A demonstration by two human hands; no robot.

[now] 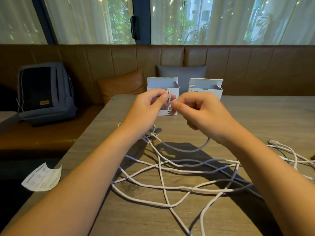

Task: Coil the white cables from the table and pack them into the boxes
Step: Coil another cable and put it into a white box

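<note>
One cable loop in left hand

Daylight through the curtained windows — forearms shadow the table; wide-angle bending at edges.

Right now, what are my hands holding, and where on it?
Both grip one thin white braided cable: left hand holds a small loop, right hand pinches the strand beside it.

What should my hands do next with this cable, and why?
Probably wind one more loop: the left hand holds only a small first loop of white cable, the right hand pinches the strand beside it, and most of the cable lies loose and tangled on the table. Both boxes stand open, waiting.
</note>
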